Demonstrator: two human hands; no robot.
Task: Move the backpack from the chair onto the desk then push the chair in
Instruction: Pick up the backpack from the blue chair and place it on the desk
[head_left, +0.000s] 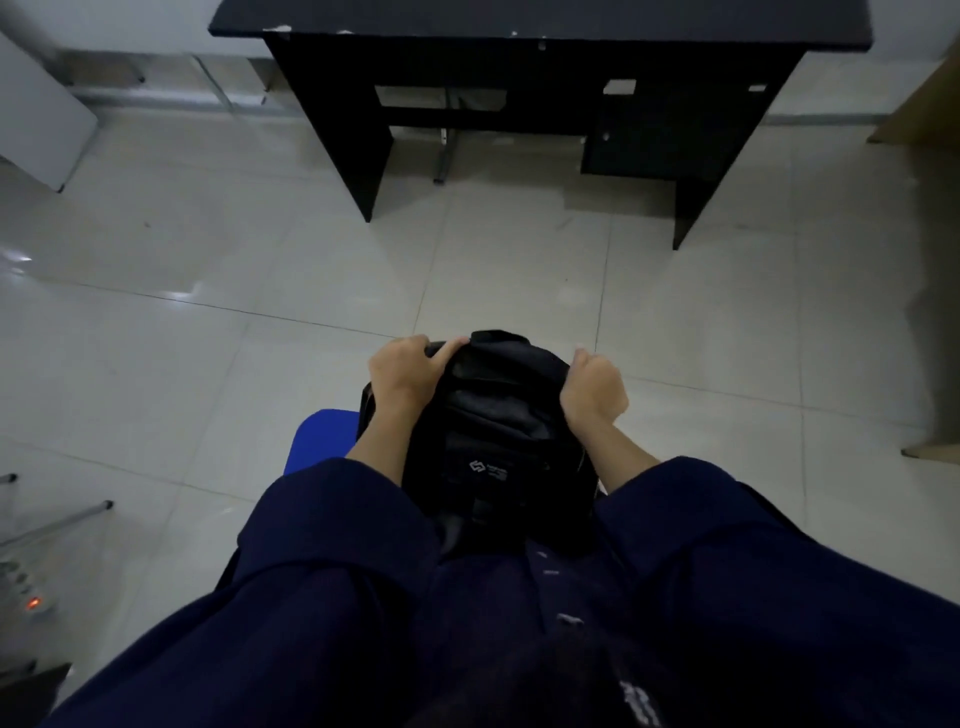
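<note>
A black backpack (498, 415) with a small white logo stands upright just in front of me. My left hand (408, 374) grips its top left edge and my right hand (595, 389) grips its top right edge. Under and to the left of the backpack a corner of the blue chair seat (322, 439) shows; the rest of the chair is hidden by the bag and my dark blue sleeves. I cannot tell whether the bag rests on the seat or is lifted. The black desk (540, 23) stands across the tiled floor at the top of the view, apart from the chair.
Pale floor tiles (467, 270) lie between me and the desk. A white panel (36, 119) leans at the far left. A power strip with an orange light (34, 603) and metal legs sit at the lower left. Wooden furniture (935, 88) edges the right side.
</note>
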